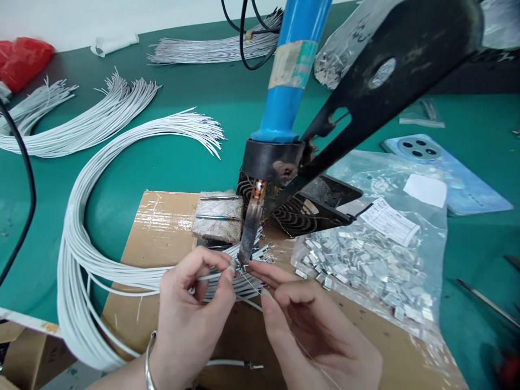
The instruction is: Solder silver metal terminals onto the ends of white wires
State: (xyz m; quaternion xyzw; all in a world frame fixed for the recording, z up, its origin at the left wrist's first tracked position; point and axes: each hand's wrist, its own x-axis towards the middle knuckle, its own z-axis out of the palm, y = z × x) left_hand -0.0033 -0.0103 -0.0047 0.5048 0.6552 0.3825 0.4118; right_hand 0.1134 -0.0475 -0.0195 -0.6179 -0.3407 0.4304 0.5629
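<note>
My left hand pinches a thin white wire between thumb and forefinger, its end held at the tip of a fixed soldering iron. My right hand pinches a fine strand of solder wire and brings it to the same tip. The iron has a blue handle and sits in a black stand. A long curved bundle of white wires runs from my left hand across the cardboard sheet.
A clear bag of small metal terminals lies to the right. A grey sponge block and a small black fan sit behind the iron. More wire bundles, a phone and a red bag lie on the green table.
</note>
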